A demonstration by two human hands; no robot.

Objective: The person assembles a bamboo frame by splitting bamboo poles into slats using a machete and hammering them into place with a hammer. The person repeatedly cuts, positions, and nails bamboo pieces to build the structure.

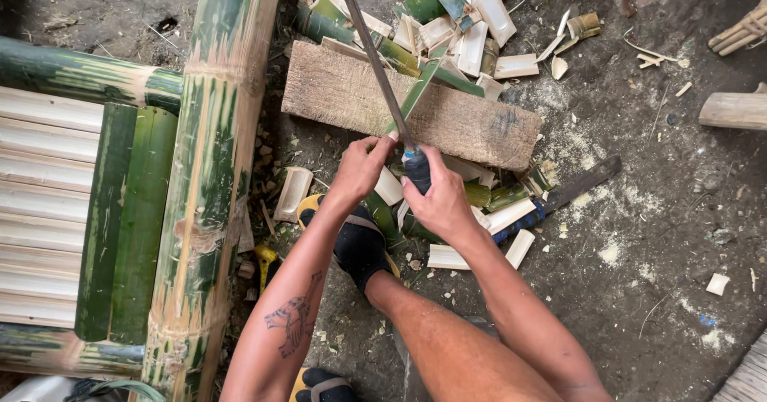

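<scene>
Flanking wood plank (351, 90): bamboo offcuts (471, 38)

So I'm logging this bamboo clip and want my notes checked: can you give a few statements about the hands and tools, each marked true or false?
1. The right hand grips the long blade by its handle. True.
2. The left hand holds a hammer. False: it steadies a thin bamboo strip.
3. The strip rests on a wooden board. True.
4. A second knife lies on the board. False: it lies on the ground, right of the hands.
</scene>
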